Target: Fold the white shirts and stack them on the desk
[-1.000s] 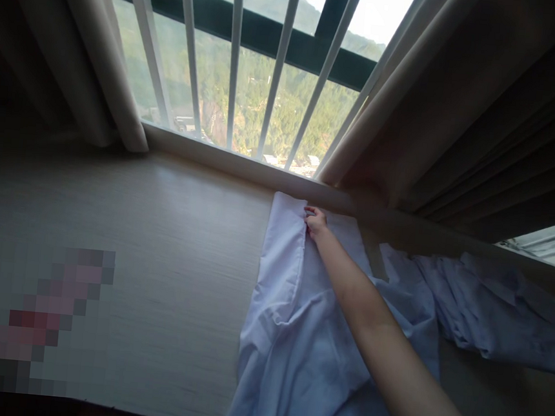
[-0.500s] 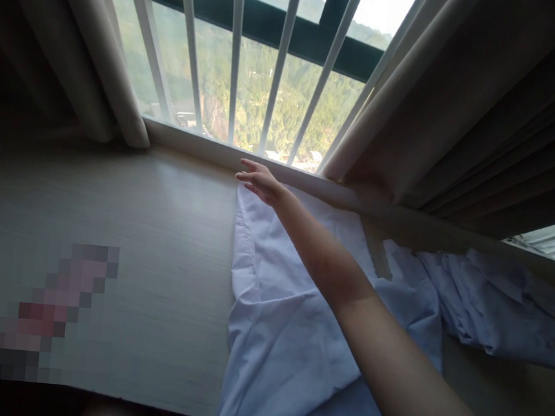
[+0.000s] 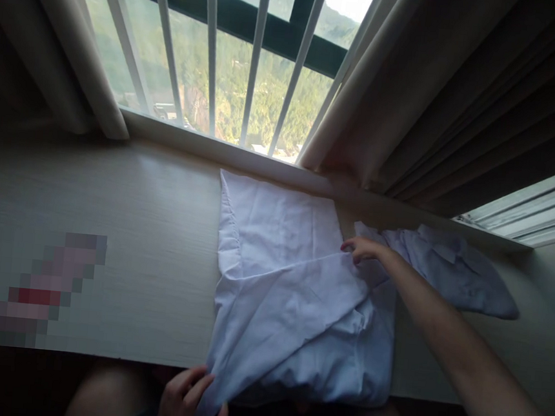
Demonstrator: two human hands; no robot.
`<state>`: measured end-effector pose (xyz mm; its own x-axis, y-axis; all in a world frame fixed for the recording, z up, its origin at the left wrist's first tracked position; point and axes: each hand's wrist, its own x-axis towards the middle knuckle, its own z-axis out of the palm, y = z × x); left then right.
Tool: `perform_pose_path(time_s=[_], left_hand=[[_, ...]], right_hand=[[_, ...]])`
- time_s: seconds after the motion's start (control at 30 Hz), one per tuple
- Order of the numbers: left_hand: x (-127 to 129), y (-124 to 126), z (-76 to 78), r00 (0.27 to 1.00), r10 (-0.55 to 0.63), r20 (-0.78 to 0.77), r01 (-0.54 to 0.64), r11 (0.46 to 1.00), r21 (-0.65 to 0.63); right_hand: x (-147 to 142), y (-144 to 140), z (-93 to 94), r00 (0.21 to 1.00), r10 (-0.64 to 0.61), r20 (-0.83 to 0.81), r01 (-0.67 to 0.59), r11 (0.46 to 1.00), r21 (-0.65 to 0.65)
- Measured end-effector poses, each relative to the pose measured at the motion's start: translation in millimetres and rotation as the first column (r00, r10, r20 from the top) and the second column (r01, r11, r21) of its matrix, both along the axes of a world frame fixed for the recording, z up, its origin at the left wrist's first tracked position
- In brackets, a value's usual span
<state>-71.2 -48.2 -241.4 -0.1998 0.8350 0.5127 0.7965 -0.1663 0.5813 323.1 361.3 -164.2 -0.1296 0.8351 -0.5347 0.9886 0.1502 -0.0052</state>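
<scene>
Already, the white cloth (image 3: 293,300) looks partly folded, but it isn't smooth yet. It hangs over the front edge of the tabletop (image 3: 157,256); the left hand (image 3: 187,394) and right hand (image 3: 365,250), apart, pinch it.

Drawn-back curtains (image 3: 414,84) beside a barred window (image 3: 232,68)

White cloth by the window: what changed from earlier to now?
The white cloth has spread left at its far end. The right hand let go there, moved right and nearer, and seems to pinch the right side. The left hand has come into view, holding a near corner. The crumpled pile and curtains stayed.
</scene>
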Motion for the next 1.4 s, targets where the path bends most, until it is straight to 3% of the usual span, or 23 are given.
perform_pose_path(time_s=[0.1, 0.2, 0.3, 0.4, 0.5, 0.63, 0.77, 0.9, 1.07, 1.17, 1.23, 1.33, 1.4], left_hand=[[6, 68, 33.5, 0.991, -0.031, -0.134, 0.028, 0.999, -0.018], [7, 135, 57.9, 0.962, -0.101, -0.255, 0.042, 0.973, -0.227], [-3, 174, 65.9, 0.936, -0.235, -0.261, 0.103, 0.895, -0.435], [-17, 187, 64.9, 0.914, -0.326, -0.242, 0.156, 0.832, -0.533], [-24, 194, 64.5, 0.898, -0.363, -0.248, 0.176, 0.814, -0.554], [-30, 201, 66.7, 0.887, -0.396, -0.235, 0.219, 0.812, -0.542], [-65, 192, 61.4, 0.921, -0.387, -0.046, 0.327, 0.830, -0.452], [-108, 173, 45.6, 0.967, -0.189, 0.173, 0.245, 0.880, -0.406], [-119, 162, 26.0, 0.976, 0.024, 0.215, 0.062, 0.920, -0.387], [-112, 160, 17.9, 0.986, 0.104, 0.127, -0.058, 0.945, -0.323], [-109, 159, 13.4, 0.987, 0.129, 0.097, -0.096, 0.953, -0.286], [-107, 159, 7.6, 0.988, 0.105, 0.110, -0.074, 0.963, -0.261], [-105, 161, 4.7, 0.998, 0.042, 0.056, -0.028, 0.974, -0.227]], right_hand=[[12, -7, -8.6, 1.000, 0.019, -0.004, -0.019, 0.999, 0.027], [8, -9, -2.5, 0.998, 0.048, -0.041, -0.044, 0.994, 0.103], [4, -12, 19.9, 0.983, 0.056, -0.172, -0.022, 0.981, 0.195], [-1, -16, 53.7, 0.919, 0.041, -0.391, 0.056, 0.971, 0.234], [-16, -15, 90.0, 0.867, 0.096, -0.488, 0.050, 0.960, 0.277], [-50, -2, 126.7, 0.919, 0.186, -0.347, -0.075, 0.948, 0.309], [-86, 27, 137.7, 0.952, 0.245, -0.185, -0.188, 0.942, 0.279], [-123, 69, 117.3, 0.967, 0.227, -0.119, -0.210, 0.968, 0.139], [-148, 107, 53.6, 0.953, -0.013, -0.303, -0.009, 0.997, -0.074], [-140, 112, 14.5, 0.852, -0.248, -0.461, 0.200, 0.968, -0.151], [-129, 113, -3.4, 0.764, -0.350, -0.542, 0.251, 0.935, -0.251], [-116, 121, -17.4, 0.572, -0.389, -0.722, 0.245, 0.921, -0.303], [-115, 133, -22.7, 0.449, -0.333, -0.829, 0.272, 0.935, -0.229]])
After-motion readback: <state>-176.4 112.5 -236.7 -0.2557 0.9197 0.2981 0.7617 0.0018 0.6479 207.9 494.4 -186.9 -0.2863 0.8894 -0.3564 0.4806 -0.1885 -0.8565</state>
